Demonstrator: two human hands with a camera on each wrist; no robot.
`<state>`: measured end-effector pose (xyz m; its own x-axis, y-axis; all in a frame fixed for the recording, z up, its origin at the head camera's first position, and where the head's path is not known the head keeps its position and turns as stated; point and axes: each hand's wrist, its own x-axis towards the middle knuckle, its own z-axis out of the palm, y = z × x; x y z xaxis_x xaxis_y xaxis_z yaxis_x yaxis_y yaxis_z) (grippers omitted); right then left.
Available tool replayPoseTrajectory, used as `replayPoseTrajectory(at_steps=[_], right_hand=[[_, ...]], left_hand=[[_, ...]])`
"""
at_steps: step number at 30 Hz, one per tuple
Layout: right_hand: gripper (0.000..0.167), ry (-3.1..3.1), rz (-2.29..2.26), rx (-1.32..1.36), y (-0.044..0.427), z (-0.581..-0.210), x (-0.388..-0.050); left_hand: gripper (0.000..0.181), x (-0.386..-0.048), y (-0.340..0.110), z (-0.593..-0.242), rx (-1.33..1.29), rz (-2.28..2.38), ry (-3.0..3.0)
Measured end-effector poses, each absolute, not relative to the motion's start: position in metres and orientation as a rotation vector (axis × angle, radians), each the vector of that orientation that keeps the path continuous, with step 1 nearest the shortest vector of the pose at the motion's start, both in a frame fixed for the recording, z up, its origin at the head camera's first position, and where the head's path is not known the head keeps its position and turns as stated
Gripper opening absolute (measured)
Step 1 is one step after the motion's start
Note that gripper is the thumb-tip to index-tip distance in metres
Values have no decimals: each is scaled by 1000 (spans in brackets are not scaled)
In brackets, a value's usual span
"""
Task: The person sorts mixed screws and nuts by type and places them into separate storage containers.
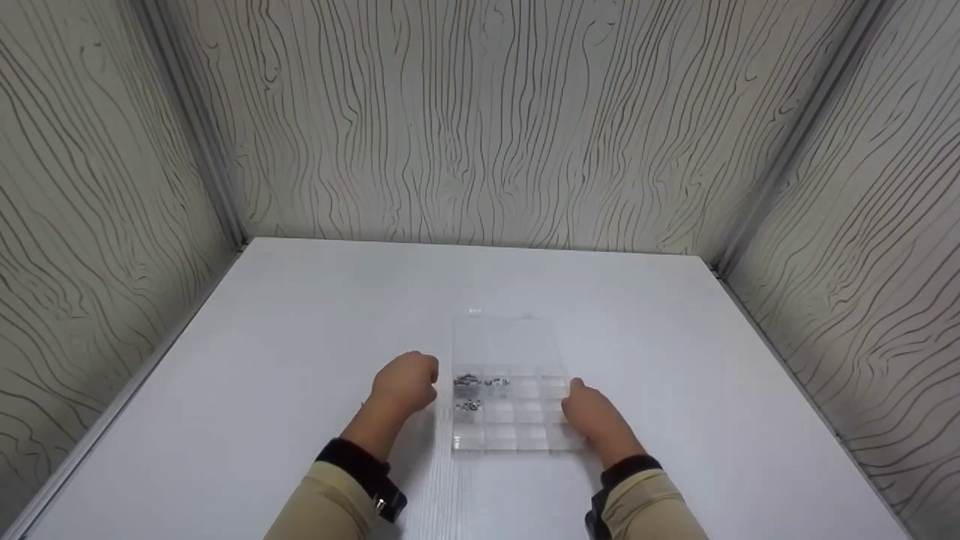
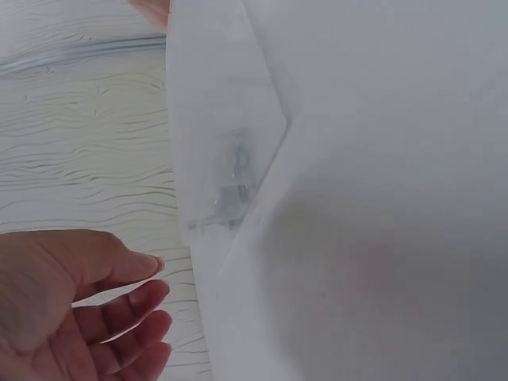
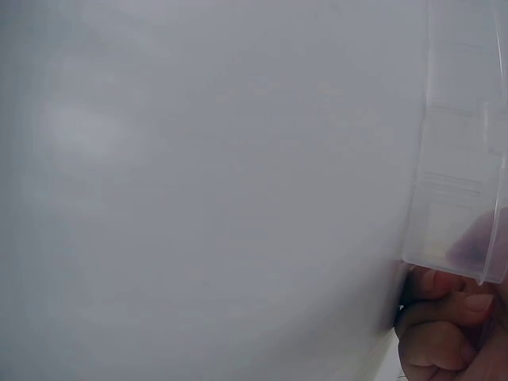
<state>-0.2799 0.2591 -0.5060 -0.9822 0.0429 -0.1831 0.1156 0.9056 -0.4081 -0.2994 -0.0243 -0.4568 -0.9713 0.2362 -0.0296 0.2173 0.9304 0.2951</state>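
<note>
A clear plastic compartment box [image 1: 531,433] lies on the white table, its transparent lid [image 1: 502,337] folded back away from the person. Small shiny metal pieces [image 1: 467,381] sit in several left-hand compartments; their exact kind is too small to tell. My right hand [image 1: 598,414] grips the box's right edge. In the right wrist view, its fingers [image 3: 436,337] curl at the corner of the clear wall [image 3: 452,190]. Just left of the box, apart from it, is my left hand [image 1: 405,381]. The left wrist view shows its fingers [image 2: 131,313] loosely bent, holding nothing.
The white tabletop [image 1: 330,300] extends around the box on all sides. Wood-grain patterned panels [image 1: 450,127] rise behind it and at both sides, with grey corner posts [image 1: 199,135] between them. Dark bands [image 1: 352,461] circle both wrists over beige sleeves.
</note>
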Motion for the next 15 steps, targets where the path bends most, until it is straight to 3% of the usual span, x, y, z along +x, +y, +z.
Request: replayPoseTrajectory(at_steps=[8,15], right_hand=[[48,2889,-657,146,259,-506,-280],[47,2890,-660,155,260,-507,-280]], left_hand=[[16,-303,-57,-450,243,412,2974],[21,-301,-81,-464,83,351,2879]])
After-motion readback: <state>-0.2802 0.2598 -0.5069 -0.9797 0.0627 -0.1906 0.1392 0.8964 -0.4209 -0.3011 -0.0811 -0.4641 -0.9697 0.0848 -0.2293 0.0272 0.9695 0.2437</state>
